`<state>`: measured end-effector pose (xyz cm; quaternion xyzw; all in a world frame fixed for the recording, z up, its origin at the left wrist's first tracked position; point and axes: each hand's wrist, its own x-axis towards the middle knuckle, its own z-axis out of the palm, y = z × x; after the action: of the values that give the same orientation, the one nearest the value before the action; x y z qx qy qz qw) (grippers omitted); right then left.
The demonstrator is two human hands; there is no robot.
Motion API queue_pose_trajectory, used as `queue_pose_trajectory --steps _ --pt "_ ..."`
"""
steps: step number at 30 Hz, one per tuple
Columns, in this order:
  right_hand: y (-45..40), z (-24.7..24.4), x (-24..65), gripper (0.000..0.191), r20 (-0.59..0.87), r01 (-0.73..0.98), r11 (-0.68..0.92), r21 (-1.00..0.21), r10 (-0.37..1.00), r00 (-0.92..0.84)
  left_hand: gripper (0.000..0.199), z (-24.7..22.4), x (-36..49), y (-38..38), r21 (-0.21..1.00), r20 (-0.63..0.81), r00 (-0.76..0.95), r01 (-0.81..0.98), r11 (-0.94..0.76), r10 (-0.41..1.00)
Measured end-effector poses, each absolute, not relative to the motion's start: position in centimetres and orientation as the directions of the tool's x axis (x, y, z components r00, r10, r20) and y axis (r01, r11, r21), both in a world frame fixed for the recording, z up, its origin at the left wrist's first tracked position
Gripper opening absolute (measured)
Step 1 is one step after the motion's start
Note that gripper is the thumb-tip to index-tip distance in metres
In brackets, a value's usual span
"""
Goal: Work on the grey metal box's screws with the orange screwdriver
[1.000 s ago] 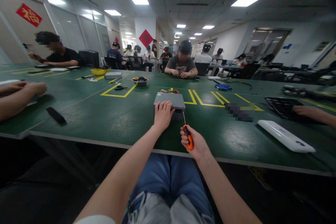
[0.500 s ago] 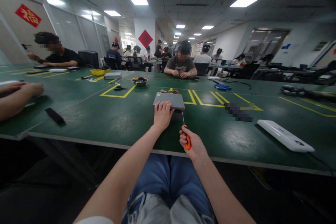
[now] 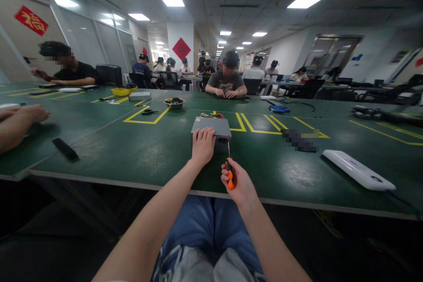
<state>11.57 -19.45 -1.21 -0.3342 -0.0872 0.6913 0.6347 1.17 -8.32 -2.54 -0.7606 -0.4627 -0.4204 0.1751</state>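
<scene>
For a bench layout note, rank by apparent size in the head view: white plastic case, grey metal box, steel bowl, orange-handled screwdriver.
1. White plastic case
2. Grey metal box
3. Steel bowl and orange-handled screwdriver: they look alike, and the screwdriver's nearness to the camera makes ranking them unsure.

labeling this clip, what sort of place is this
Probably an electronics workshop or assembly training room. A long green work table has yellow tape outlines, the right hand holds a screwdriver beside a metal box, and a person seated opposite works at the table.
</scene>
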Motion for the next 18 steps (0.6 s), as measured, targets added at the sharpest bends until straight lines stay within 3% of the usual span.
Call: queue_pose_trajectory --steps 10,18 --pt "-19.79 -1.12 11.70 0.027 -0.342 -0.836 -0.201 -0.511 0.939 -0.016 0.029 -2.30 1.00 -8.46 0.149 0.802 0.218 0.830 -0.538 0.557" --pt "-19.65 -1.16 11.23 0.019 -0.335 -0.844 -0.139 -0.518 0.941 0.051 0.029 -2.08 0.90 -8.62 0.150 0.794 0.232 0.821 -0.550 0.562"
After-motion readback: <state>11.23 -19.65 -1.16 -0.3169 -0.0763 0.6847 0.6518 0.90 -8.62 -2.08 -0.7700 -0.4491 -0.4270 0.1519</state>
